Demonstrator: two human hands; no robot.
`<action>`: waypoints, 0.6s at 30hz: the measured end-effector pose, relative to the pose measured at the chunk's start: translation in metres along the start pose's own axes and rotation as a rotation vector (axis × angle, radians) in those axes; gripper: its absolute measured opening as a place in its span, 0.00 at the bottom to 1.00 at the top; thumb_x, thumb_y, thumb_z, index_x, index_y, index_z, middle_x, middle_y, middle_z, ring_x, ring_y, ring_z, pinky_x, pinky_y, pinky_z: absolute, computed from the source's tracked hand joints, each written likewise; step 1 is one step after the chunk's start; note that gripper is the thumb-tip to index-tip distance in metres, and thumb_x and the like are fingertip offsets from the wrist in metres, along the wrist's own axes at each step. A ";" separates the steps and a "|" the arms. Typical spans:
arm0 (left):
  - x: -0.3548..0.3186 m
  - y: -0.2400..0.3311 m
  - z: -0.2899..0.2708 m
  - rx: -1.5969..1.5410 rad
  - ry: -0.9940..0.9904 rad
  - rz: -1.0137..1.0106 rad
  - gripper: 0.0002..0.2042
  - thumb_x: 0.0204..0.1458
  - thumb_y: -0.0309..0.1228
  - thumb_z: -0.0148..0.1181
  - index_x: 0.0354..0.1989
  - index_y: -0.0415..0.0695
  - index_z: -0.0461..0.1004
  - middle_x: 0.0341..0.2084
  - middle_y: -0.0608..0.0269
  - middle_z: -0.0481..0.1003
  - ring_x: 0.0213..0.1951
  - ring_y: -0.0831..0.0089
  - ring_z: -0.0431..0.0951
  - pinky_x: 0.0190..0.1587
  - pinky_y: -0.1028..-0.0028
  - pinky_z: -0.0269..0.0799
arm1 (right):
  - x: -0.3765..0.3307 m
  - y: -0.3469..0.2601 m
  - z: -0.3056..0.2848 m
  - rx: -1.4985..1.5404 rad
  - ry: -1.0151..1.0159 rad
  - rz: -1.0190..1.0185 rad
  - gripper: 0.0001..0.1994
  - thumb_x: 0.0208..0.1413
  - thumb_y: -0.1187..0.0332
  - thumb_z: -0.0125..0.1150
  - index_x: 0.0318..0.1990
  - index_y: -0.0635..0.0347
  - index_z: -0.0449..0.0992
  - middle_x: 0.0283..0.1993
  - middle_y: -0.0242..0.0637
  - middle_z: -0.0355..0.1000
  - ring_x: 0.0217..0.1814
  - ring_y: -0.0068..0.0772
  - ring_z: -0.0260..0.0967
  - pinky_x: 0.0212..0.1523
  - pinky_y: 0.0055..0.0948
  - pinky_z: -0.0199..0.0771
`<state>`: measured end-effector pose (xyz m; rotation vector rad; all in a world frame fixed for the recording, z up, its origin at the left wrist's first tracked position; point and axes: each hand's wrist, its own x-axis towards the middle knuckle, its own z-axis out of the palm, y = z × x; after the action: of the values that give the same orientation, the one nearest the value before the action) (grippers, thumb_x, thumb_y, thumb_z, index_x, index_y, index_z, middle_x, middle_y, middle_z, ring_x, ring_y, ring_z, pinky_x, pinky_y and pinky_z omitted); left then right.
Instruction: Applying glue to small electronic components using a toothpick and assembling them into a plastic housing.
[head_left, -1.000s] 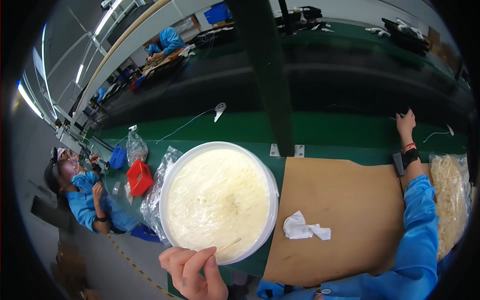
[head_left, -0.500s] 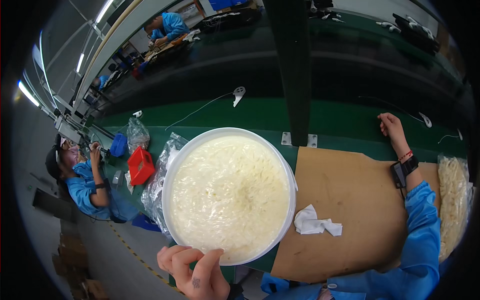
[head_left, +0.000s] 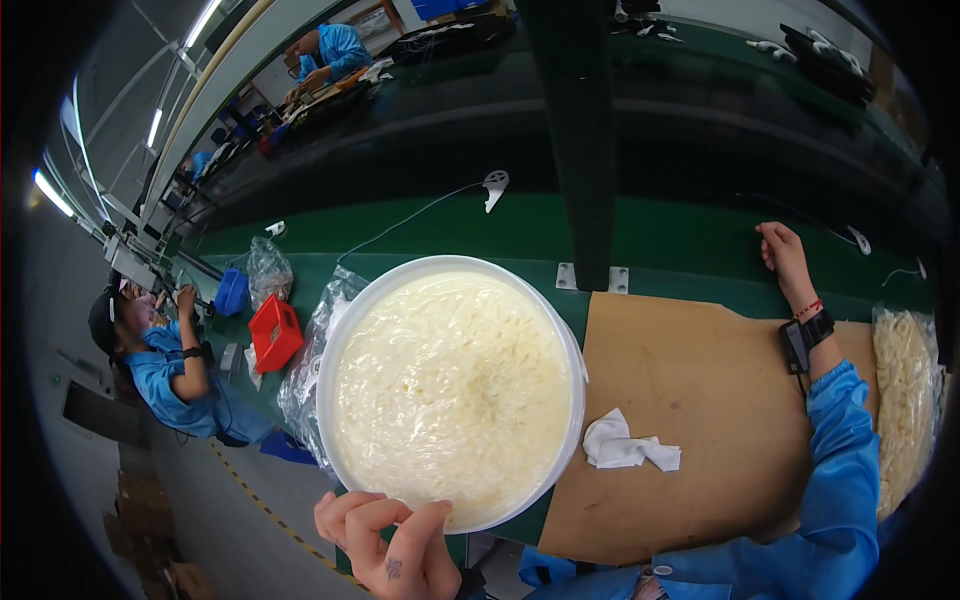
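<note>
A large round white tub (head_left: 330, 440) full of many small cream-white pieces stands in front of me at the table's near edge. At its near rim is my left hand (head_left: 395, 545), its fingers curled in; whether they grip the rim or something small is hidden. My right hand (head_left: 785, 255) rests at the far right over the green table strip, fingers loosely curled with nothing visible in them. Under my right arm lies a brown cardboard sheet (head_left: 690, 400), with a crumpled white cloth or tissue (head_left: 625, 445) on it beside the tub.
Beyond the table runs a dark belt carrying white parts with thin wires (head_left: 495, 185). A green post (head_left: 585, 150) rises behind the cardboard. Left of the tub are clear plastic bags (head_left: 310, 350) and a red bin (head_left: 275, 332). A bag of cream pieces (head_left: 903, 400) lies far right. Co-workers sit left.
The white wired parts on the belt have shifted right. My view has tilted slightly; both hands and the tub otherwise keep their places.
</note>
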<state>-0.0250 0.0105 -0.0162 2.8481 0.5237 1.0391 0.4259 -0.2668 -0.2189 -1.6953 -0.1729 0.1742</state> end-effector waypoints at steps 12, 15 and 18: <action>0.000 0.002 -0.001 -0.029 0.017 -0.016 0.08 0.36 0.20 0.64 0.28 0.41 0.77 0.25 0.60 0.68 0.34 0.61 0.69 0.43 0.64 0.60 | -0.001 0.000 0.000 0.009 0.001 0.007 0.09 0.64 0.64 0.50 0.38 0.59 0.73 0.21 0.21 0.61 0.19 0.10 0.56 0.17 0.11 0.53; 0.000 0.003 -0.001 -0.019 0.005 -0.028 0.07 0.37 0.20 0.63 0.28 0.41 0.76 0.26 0.59 0.68 0.34 0.61 0.69 0.43 0.64 0.61 | -0.001 0.000 0.001 0.017 -0.001 0.011 0.09 0.64 0.64 0.50 0.38 0.59 0.73 0.21 0.21 0.61 0.19 0.10 0.56 0.17 0.11 0.53; 0.000 0.002 -0.001 -0.013 0.001 -0.032 0.07 0.37 0.20 0.62 0.28 0.40 0.76 0.25 0.60 0.68 0.34 0.61 0.68 0.43 0.65 0.60 | -0.001 -0.001 0.000 0.020 0.000 0.012 0.09 0.64 0.64 0.50 0.38 0.59 0.73 0.21 0.21 0.61 0.19 0.10 0.56 0.17 0.12 0.53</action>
<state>-0.0255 0.0085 -0.0152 2.8182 0.5582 1.0355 0.4250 -0.2666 -0.2184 -1.6766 -0.1604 0.1839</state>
